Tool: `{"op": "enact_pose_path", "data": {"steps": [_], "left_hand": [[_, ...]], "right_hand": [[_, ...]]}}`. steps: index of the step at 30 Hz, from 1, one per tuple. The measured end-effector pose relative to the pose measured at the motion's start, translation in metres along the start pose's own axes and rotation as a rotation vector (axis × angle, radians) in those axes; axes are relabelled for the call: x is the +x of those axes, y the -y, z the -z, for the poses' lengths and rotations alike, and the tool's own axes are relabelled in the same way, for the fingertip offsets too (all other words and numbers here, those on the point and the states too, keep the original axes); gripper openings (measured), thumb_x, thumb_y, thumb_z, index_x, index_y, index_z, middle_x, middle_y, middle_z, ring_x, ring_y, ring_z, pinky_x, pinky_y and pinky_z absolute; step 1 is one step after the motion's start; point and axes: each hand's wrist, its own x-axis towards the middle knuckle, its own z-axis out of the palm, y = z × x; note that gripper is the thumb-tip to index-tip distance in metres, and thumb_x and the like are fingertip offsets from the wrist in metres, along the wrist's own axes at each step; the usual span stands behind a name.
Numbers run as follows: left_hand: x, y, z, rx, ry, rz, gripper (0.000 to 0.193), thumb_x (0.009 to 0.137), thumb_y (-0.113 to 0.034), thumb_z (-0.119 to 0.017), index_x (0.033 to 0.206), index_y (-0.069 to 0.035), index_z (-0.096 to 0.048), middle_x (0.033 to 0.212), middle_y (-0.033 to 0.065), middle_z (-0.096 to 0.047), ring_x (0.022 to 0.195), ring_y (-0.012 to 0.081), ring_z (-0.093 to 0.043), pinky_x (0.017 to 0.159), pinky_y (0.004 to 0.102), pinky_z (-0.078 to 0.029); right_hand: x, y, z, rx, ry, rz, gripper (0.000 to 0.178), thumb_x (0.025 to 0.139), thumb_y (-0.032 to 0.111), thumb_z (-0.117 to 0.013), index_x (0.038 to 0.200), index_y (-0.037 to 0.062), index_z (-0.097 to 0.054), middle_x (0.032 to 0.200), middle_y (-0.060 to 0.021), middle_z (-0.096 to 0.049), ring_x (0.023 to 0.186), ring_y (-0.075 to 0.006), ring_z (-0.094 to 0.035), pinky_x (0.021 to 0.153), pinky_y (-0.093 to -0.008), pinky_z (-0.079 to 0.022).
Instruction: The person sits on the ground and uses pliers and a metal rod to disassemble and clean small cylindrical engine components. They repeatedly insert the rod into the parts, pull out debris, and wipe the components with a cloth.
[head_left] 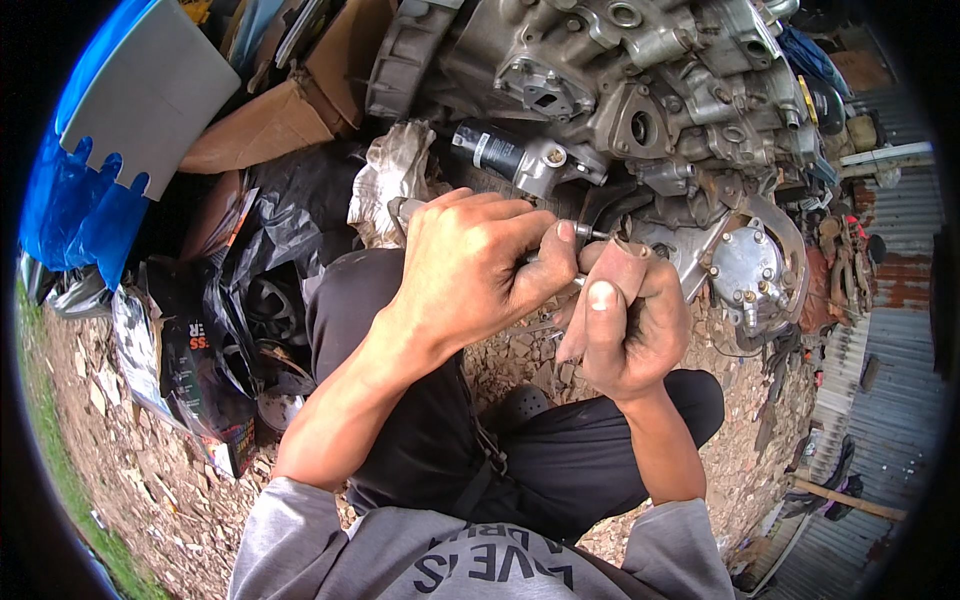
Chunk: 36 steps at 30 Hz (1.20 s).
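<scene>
My left hand [475, 255] is closed round a thin metal rod [592, 234], whose dark tip sticks out past the thumb toward my right hand. A greyish metal end shows at the other side of that fist. Between the thumb and curled fingers of my right hand [640, 330] is a worn reddish-brown strip of sandpaper [612, 272], folded over at the fingertips. The hands almost meet above my lap, and where rod and paper come together is partly hidden by the fingers.
A large metal engine block [640, 110] stands just ahead. Beside it lie a black cylindrical filter [490, 152] and a round metal cover [748, 262]. Cardboard [265, 125], black plastic bags [300, 215] and blue plastic [85, 215] crowd the left. Stony ground [130, 425] surrounds me; corrugated sheeting [890, 400] borders the right.
</scene>
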Motion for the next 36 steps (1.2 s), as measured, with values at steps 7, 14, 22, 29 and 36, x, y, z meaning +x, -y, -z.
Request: {"op": "enact_pose_path", "data": {"steps": [7,14,22,29,36], "left_hand": [[0.001,0.003,-0.001,0.019,-0.006,0.028,0.026,0.091,-0.013,-0.059,0.068,0.001,-0.060,0.062,0.0146,-0.055,0.056,0.0347,-0.055,0.055,0.0437,-0.043],[0.002,-0.001,-0.001,0.086,0.003,0.035,0.026,0.090,-0.022,-0.064,0.070,-0.006,-0.068,0.063,0.0087,-0.064,0.059,0.0297,-0.063,0.059,0.0405,-0.049],[0.001,-0.003,0.003,0.094,0.066,0.073,0.027,0.090,-0.021,-0.063,0.068,-0.006,-0.067,0.064,0.0093,-0.065,0.059,0.0308,-0.063,0.059,0.0406,-0.049],[0.001,0.001,-0.002,0.075,-0.012,0.062,0.029,0.091,-0.020,-0.062,0.066,-0.005,-0.064,0.062,0.0099,-0.062,0.058,0.0325,-0.062,0.058,0.0409,-0.048],[0.001,-0.001,-0.003,0.068,-0.023,0.103,0.028,0.090,-0.020,-0.062,0.068,-0.004,-0.065,0.063,0.0114,-0.063,0.059,0.0332,-0.062,0.059,0.0428,-0.049]], "right_hand": [[0.004,0.012,-0.004,0.028,-0.092,-0.191,0.011,0.094,0.005,-0.066,0.094,-0.0018,-0.057,0.076,-0.0084,-0.068,0.058,-0.0108,-0.065,0.051,-0.0259,-0.052],[-0.005,-0.002,-0.001,-0.106,-0.057,-0.050,0.014,0.089,0.003,-0.071,0.097,-0.0005,-0.060,0.088,-0.0108,-0.071,0.065,-0.0163,-0.068,0.056,-0.0275,-0.054],[-0.001,0.000,-0.005,-0.084,-0.079,0.015,0.015,0.090,0.002,-0.070,0.091,0.0006,-0.055,0.085,-0.0118,-0.069,0.063,-0.0148,-0.065,0.056,-0.0272,-0.051],[0.001,0.004,-0.009,-0.153,-0.087,0.034,0.016,0.089,0.001,-0.070,0.089,-0.0005,-0.054,0.081,-0.0110,-0.065,0.058,-0.0169,-0.062,0.053,-0.0303,-0.049],[0.001,0.004,-0.009,-0.159,-0.096,0.100,0.013,0.090,0.001,-0.069,0.089,-0.0013,-0.056,0.081,-0.0118,-0.065,0.058,-0.0200,-0.061,0.052,-0.0316,-0.049]]}}
